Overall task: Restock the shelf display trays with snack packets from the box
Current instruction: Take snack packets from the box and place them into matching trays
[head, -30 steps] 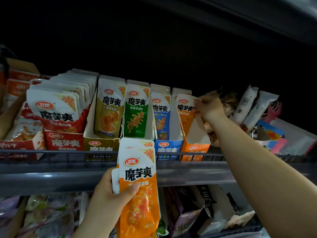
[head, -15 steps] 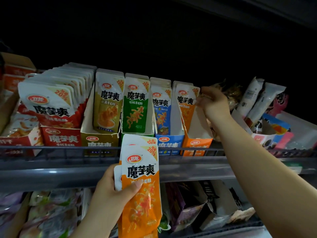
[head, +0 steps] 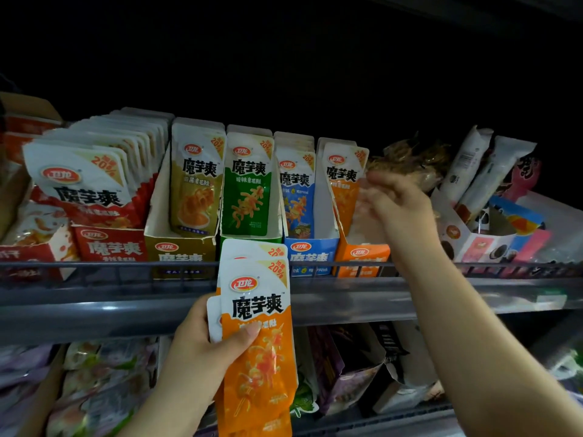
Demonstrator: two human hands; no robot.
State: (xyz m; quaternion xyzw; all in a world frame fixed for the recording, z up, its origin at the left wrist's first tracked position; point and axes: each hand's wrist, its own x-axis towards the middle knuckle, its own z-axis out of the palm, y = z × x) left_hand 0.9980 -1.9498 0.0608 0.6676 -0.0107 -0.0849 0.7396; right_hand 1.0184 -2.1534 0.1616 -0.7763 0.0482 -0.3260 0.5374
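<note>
My left hand [head: 202,351] grips a small stack of orange snack packets [head: 257,335] upright below the shelf rail. On the shelf the orange display tray [head: 361,253] holds a few orange packets [head: 344,181] leaning at its back. My right hand [head: 394,203] hovers just right of that tray, blurred, fingers loosely spread with nothing in them. Left of it stand the blue tray [head: 310,252], the green tray [head: 250,238], the gold tray [head: 179,247] and a full red tray [head: 110,244], each with matching packets.
A dark wire rail [head: 126,266] runs along the shelf front. Mixed snacks and white wrapped bars [head: 473,171] crowd the shelf's right side. The lower shelf holds purple and pale bags [head: 344,367]. A cardboard box [head: 28,105] sits at far left.
My right hand has let go of the orange packet in the orange tray and drawn back down and right. The stack in my left hand stays put.
</note>
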